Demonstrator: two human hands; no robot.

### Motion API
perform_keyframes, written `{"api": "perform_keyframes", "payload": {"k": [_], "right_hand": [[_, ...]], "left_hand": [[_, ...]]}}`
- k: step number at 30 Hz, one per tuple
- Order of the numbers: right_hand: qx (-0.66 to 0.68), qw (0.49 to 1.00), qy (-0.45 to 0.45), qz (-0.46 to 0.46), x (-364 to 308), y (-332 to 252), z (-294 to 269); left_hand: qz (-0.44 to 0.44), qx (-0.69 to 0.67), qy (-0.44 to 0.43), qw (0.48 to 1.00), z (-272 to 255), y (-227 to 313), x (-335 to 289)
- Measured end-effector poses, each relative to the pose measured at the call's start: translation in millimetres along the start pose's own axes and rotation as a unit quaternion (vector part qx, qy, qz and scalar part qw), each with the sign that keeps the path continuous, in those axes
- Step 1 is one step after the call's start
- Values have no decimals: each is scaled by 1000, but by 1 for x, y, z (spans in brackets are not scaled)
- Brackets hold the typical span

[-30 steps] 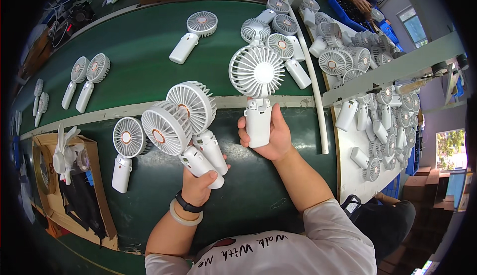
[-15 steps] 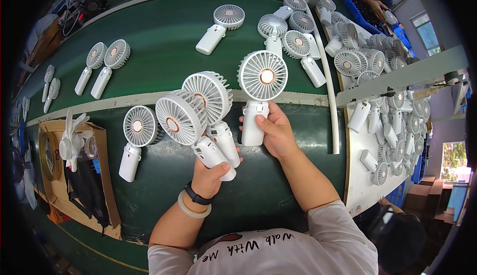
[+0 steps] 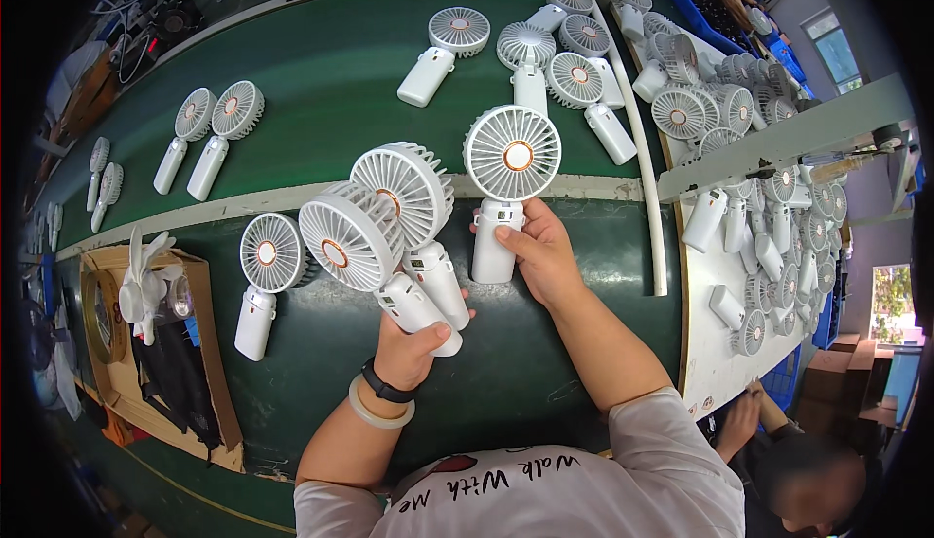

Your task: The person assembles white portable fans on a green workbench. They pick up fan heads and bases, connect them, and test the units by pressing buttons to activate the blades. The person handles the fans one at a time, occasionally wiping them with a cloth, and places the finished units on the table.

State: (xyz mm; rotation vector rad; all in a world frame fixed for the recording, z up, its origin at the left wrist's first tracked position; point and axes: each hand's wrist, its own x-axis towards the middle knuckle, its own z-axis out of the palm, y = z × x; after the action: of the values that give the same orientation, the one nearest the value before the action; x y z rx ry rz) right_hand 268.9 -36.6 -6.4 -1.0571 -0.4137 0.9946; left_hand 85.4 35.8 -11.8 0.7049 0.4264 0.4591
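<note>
My left hand (image 3: 409,348) is closed round the handles of two white handheld fans, a nearer fan (image 3: 345,238) and one just behind it (image 3: 404,193). Both heads point up and left, and a small dark display shows on each handle. In my right hand (image 3: 540,251) I grip the handle of a third white fan (image 3: 513,154), upright, its round grille and copper-ringed centre facing me. My thumb lies on the front of its handle, just below a small display. Left of my left hand, another white fan (image 3: 271,254) lies on the dark green table (image 3: 525,373).
More fans (image 3: 224,139) lie on the green belt (image 3: 321,81) beyond the table. A crowded pile of fans (image 3: 778,236) fills the white side bench (image 3: 715,343) at right. A cardboard box (image 3: 209,343) holds a white fan blade (image 3: 144,285). Co-workers sit at the right.
The fans on the left of the belt have shifted slightly right. My hands keep their grips almost unmoved. At lower right, a co-worker has turned and their hands now show.
</note>
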Motion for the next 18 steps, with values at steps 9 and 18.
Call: {"api": "perform_keyframes", "payload": {"k": [9, 18], "right_hand": [[-2, 1000, -6, -30, -5, 9, 8], [-162, 967, -199, 1, -40, 5, 39]], "left_hand": [[0, 50, -41, 998, 3, 0, -1], [71, 386, -140, 909, 16, -4, -6]]}}
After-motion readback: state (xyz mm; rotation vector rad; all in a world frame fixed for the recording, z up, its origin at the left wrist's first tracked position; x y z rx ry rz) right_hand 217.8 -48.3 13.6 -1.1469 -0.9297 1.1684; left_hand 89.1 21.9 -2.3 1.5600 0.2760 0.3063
